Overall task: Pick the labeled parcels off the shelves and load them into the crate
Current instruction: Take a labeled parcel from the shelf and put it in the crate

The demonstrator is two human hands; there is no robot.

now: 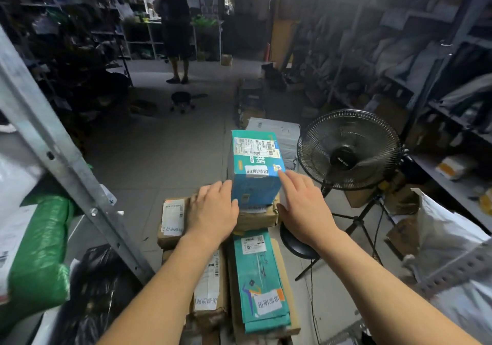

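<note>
A teal labeled box (255,166) stands on top of a stack of parcels in the middle of the floor. My left hand (213,211) touches its left side with relaxed fingers, lying over a brown parcel (173,219). My right hand (300,203) is at the box's right side, its index finger touching the upper right corner. Under the box lies a brown paper parcel (255,218). Nearer to me lie a flat teal mailer (259,280) and a brown box with a white label (210,286). No crate is visible.
A standing fan (346,150) and a black stool (298,243) are just right of the stack. Metal shelving with parcels runs along both sides; a green bag (42,251) lies on the left shelf. A person (174,30) stands far down the aisle.
</note>
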